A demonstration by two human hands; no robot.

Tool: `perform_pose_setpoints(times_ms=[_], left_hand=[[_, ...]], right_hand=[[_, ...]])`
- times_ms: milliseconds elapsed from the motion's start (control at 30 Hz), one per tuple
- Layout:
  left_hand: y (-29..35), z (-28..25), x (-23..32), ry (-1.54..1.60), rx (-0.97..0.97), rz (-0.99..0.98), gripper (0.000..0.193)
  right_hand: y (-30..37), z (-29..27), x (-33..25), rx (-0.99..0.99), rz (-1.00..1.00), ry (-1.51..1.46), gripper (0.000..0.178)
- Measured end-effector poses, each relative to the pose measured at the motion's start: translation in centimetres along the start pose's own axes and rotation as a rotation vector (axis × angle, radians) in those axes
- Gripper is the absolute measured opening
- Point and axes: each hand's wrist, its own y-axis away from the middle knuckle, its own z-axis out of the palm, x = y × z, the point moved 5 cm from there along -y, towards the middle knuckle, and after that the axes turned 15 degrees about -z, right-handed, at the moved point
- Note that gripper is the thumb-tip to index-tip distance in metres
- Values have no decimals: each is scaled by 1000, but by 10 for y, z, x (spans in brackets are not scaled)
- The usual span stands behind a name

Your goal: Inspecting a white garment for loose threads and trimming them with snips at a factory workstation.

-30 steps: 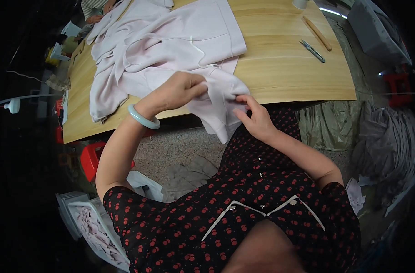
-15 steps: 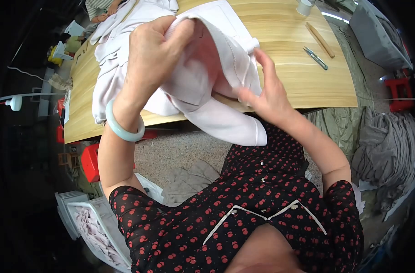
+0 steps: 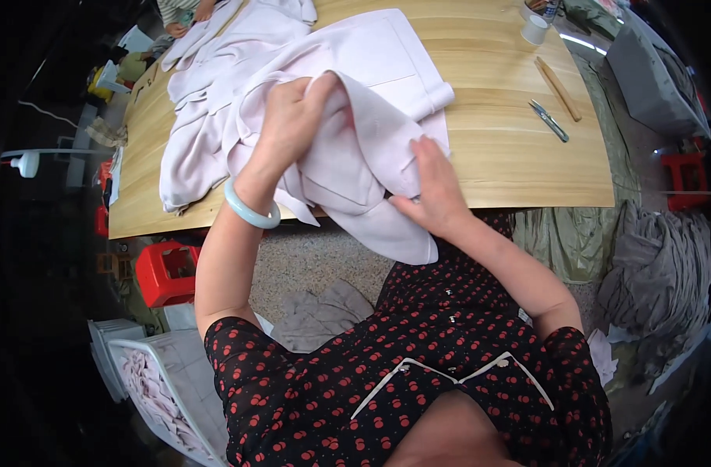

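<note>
A pale pink knitted garment [image 3: 371,62] lies bunched on the wooden table [image 3: 496,47], and part of it drapes over the near edge. My left hand [image 3: 293,124], with a pale bangle at the wrist, is closed on a raised fold of it, fingertips partly hidden by the cloth. Against the garment's right side rests my right hand [image 3: 439,191]; its fingers lie stretched along the fabric and its thumb stands apart below. Between the hands the cloth hangs open in a loose pocket with a seam showing. A tube-like end of the garment hangs toward my lap.
Thread snips [image 3: 549,121], a wooden stick [image 3: 559,89] and a white cup [image 3: 535,29] sit on the table's right. A red stool [image 3: 166,272] and a bin of pink cloth [image 3: 192,381] stand at left. Grey fabric [image 3: 655,265] is heaped at right. Another person's hand [image 3: 204,11] shows at far left.
My left hand has lowered the fold and moved slightly nearer the table. The right hand has come in from beside the cloth and now touches it. The tube-like end has shifted left and down.
</note>
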Motion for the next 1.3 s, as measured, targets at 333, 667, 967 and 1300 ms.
perform_pose_setpoints(times_ms=[333,667,967,1300], left_hand=[[-43,-29,-39,-150,112,-72,38],[-123,46,-70,-520,-60,2,40],[-313,75,-81,-829,200,101,42],[-342,148,-52,-758,-193,-56,39]], right_hand=[[-28,-16,62,-225,509,-616,17],[-46,-40,192,258,502,-191,17],[-31,-20,195,401,336,-53,13],[-35,-27,197,345,323,-120,14]])
